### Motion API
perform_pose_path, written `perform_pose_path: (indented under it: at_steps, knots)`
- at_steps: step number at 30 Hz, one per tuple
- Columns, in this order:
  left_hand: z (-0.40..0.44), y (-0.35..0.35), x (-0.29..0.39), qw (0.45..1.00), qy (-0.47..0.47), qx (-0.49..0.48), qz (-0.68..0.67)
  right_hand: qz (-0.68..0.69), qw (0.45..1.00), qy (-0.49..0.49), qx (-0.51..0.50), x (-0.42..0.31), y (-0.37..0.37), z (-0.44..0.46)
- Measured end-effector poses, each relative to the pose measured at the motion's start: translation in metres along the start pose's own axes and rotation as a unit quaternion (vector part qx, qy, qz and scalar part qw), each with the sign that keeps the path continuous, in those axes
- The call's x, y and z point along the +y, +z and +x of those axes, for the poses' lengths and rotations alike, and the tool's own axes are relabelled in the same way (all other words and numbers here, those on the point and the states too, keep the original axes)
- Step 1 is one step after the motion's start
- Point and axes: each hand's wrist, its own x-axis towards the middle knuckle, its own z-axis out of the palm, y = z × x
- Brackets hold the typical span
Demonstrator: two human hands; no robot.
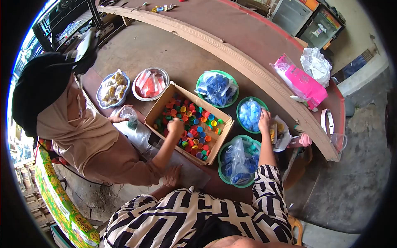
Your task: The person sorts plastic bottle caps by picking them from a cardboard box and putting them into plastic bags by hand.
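Note:
My right hand [264, 122] is at the right rim of a small green basket [239, 116], its fingers closed on a clear bag of light-blue bottle caps [249, 115]. Low at the table's near edge, my left hand [172, 175] lies with fingers stretched out on a clear plastic sheet [192, 168], holding nothing. Before me stands a cardboard box [223, 138] of loose, mixed-colour bottle caps [192, 142]. A co-worker's hand [175, 127] reaches into it; that person's other hand [119, 115] holds a small clear bag [131, 118] with dark green contents.
Green baskets with bagged dark-blue caps stand behind the box [200, 94] and beside it [222, 175]. Farther left are a basket of yellowish bags [113, 89] and a bowl of red bags [151, 84]. A wooden ledge [231, 53] curves behind; a pink pack [300, 84] lies on the right.

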Motion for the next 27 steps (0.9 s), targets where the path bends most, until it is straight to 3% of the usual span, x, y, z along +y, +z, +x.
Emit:
perform_pose_path:
  at_steps: [1, 3, 5, 7, 9, 11, 12, 15, 18, 19, 21, 23, 24, 27]
  knots:
    - [-0.002, 0.001, 0.001, 1.0, -0.013, -0.013, -0.002, 0.054, 0.998, -0.014, 0.006, 0.0, -0.001, 0.0]
    - [-0.003, 0.002, 0.002, 0.999, -0.029, -0.02, -0.002, 0.016, 0.999, -0.011, 0.04, -0.01, -0.009, -0.005]
    - [-0.009, 0.002, 0.001, 0.999, -0.024, -0.013, 0.019, -0.003, 0.984, -0.046, 0.17, -0.032, -0.03, -0.024]
    - [-0.011, 0.005, 0.001, 0.999, -0.03, -0.021, 0.015, 0.025, 0.985, -0.073, 0.156, -0.065, -0.061, -0.058]
    - [-0.015, 0.006, -0.006, 0.999, -0.038, -0.035, 0.008, 0.137, 0.986, -0.092, 0.031, -0.086, -0.076, -0.101]
    - [-0.015, 0.014, -0.008, 1.0, -0.007, -0.004, 0.03, 0.232, 0.962, -0.142, -0.033, -0.091, -0.069, -0.144]
    - [-0.013, 0.014, -0.006, 1.0, -0.01, -0.004, 0.024, 0.236, 0.965, -0.101, -0.062, -0.107, -0.079, -0.173]
    - [-0.009, 0.008, -0.007, 1.0, 0.001, -0.022, 0.007, 0.217, 0.966, -0.107, -0.088, -0.11, -0.079, -0.24]
    - [-0.009, 0.01, -0.019, 0.993, 0.045, -0.089, 0.057, 0.23, 0.969, -0.089, -0.016, -0.116, -0.08, -0.296]
    - [-0.007, 0.008, -0.013, 0.994, 0.022, -0.096, 0.042, 0.226, 0.971, -0.083, 0.009, -0.116, -0.077, -0.312]
    - [-0.008, 0.011, -0.003, 0.994, 0.004, -0.104, 0.027, 0.274, 0.96, -0.046, -0.036, -0.126, -0.071, -0.337]
    - [-0.018, 0.017, 0.006, 0.999, -0.022, -0.024, 0.031, 0.281, 0.946, -0.073, -0.144, -0.128, -0.055, -0.353]
    - [-0.024, 0.015, 0.013, 0.999, -0.018, -0.027, 0.033, 0.282, 0.946, -0.069, -0.141, -0.129, -0.046, -0.361]
    - [-0.033, -0.003, 0.031, 1.0, 0.004, -0.008, 0.0, 0.22, 0.946, -0.101, -0.214, -0.127, -0.01, -0.373]
